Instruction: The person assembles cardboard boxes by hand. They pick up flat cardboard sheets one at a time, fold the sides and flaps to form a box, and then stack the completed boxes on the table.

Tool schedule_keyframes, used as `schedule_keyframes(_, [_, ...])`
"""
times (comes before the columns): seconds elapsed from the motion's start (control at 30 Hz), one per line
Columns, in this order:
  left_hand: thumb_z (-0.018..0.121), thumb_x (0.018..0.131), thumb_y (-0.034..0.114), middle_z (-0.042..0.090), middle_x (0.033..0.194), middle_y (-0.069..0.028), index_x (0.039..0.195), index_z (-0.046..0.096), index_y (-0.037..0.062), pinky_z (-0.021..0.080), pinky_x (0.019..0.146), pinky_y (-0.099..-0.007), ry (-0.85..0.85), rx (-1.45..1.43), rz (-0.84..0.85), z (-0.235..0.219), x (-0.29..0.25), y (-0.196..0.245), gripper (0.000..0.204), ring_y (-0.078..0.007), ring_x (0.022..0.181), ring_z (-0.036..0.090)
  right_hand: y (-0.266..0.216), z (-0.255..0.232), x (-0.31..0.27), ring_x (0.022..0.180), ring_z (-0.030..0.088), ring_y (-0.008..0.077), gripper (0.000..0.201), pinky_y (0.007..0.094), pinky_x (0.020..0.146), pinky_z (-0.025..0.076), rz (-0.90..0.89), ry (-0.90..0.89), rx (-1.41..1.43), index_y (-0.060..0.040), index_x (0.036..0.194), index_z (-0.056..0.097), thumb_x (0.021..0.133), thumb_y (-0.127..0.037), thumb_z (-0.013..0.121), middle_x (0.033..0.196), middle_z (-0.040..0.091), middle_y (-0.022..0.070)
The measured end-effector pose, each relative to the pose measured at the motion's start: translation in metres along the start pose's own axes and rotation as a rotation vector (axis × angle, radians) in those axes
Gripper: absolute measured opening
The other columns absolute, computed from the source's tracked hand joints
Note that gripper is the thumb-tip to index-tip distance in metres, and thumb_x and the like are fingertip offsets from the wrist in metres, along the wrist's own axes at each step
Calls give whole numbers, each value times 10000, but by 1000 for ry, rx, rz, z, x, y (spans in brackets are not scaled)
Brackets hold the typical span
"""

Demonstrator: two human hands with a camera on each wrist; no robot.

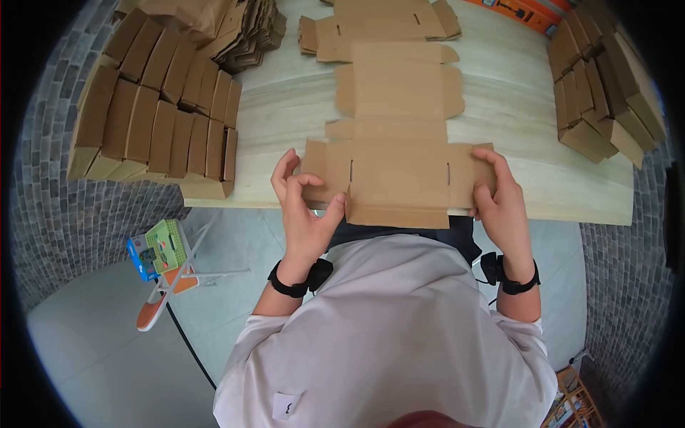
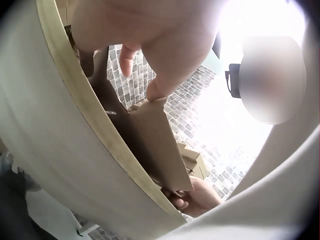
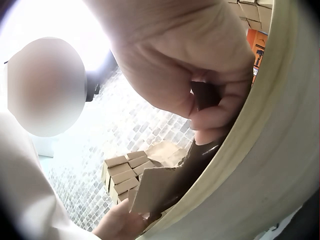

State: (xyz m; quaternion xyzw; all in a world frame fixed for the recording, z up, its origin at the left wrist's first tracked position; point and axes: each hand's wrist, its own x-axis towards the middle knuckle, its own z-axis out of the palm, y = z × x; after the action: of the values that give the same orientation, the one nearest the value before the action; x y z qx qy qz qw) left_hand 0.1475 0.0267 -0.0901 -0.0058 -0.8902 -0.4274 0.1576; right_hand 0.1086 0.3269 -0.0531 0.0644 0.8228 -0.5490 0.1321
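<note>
A flat cardboard box blank (image 1: 396,175) lies unfolded at the table's front edge, with slots near both side flaps and its front flap (image 2: 155,135) raised. My left hand (image 1: 307,210) is over the left side flap. Its thumb touches the front flap's corner, and its other fingers are spread and bent. On the opposite side, my right hand (image 1: 505,203) grips the right side flap (image 3: 205,95) between thumb and curled fingers. Part of that flap is hidden by the hand.
More flat blanks (image 1: 378,28) lie behind this one. Rows of folded boxes (image 1: 153,121) stand at left, beside stacked cardboard (image 1: 250,32). Another group of boxes (image 1: 592,85) stands at right. A folding chair (image 1: 182,278) with a green basket is on the floor at left.
</note>
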Motion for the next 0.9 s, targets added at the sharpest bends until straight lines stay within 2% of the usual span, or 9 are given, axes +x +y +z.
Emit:
schedule_keyframes(0.13, [687,823,33,331,1535,-177,1040,532,90,430,996,-390,12,50,6,3,-2,8,272,-348,1377,402,-7,2,-4,533,621,200,471,338,573,515,-5,17,3,-55,1372,464,905,-11,434,691,629,128])
schedule_keyframes(0.23, [695,860,134,346,1537,-230,1043,555,71,430,1010,-409,-4,14,40,2,-4,7,239,-369,1352,434,-11,4,-7,533,622,211,479,345,576,515,-14,32,-8,-46,1375,460,898,-11,432,682,625,138])
schedule_keyframes(0.3, [686,898,280,397,1493,-267,1092,576,43,437,1009,-418,-101,-51,195,1,-4,6,325,-389,1328,459,-12,4,-8,531,621,213,480,346,576,514,-21,38,-9,-39,1372,461,894,-12,432,678,622,143])
schedule_keyframes(0.43, [690,899,461,332,1525,-263,1165,575,28,442,1010,-434,-208,-76,245,-4,-3,9,521,-407,1333,450,-7,3,-7,529,624,219,491,352,575,517,-45,55,-5,-29,1370,465,880,-11,435,660,623,148])
schedule_keyframes(0.53, [785,796,561,284,1536,-237,1197,577,33,446,1015,-454,-289,-117,250,-12,-1,8,695,-423,1325,449,-7,2,-6,531,628,221,500,353,577,519,-46,63,-24,-29,1372,468,872,-10,437,646,624,148])
schedule_keyframes(0.6, [862,670,567,238,1537,-215,1209,571,38,454,1011,-460,-410,62,375,-19,-1,2,810,-421,1297,462,-8,1,-6,532,630,221,504,352,578,520,-42,62,-29,-28,1372,469,869,-9,439,640,624,147])
schedule_keyframes(0.73, [912,628,456,386,1447,-198,1196,567,40,490,951,-424,-242,58,364,-11,-1,-8,784,-380,1239,507,-14,4,-8,532,633,218,495,347,589,525,-25,39,-36,-25,1376,466,881,-19,438,642,625,147])
schedule_keyframes(0.8, [904,675,366,556,1276,-160,1181,565,45,525,855,-362,-110,107,385,-9,1,-6,688,-329,1127,577,-14,4,-9,533,633,217,491,346,593,527,-17,35,-35,-25,1377,466,886,-24,438,641,624,145])
schedule_keyframes(0.9, [894,698,316,639,1072,-109,1139,575,39,529,755,-321,36,136,360,1,-4,-9,611,-280,969,623,-15,5,-10,537,631,211,504,341,594,525,-14,-1,-46,-30,1395,448,891,-26,441,633,619,143])
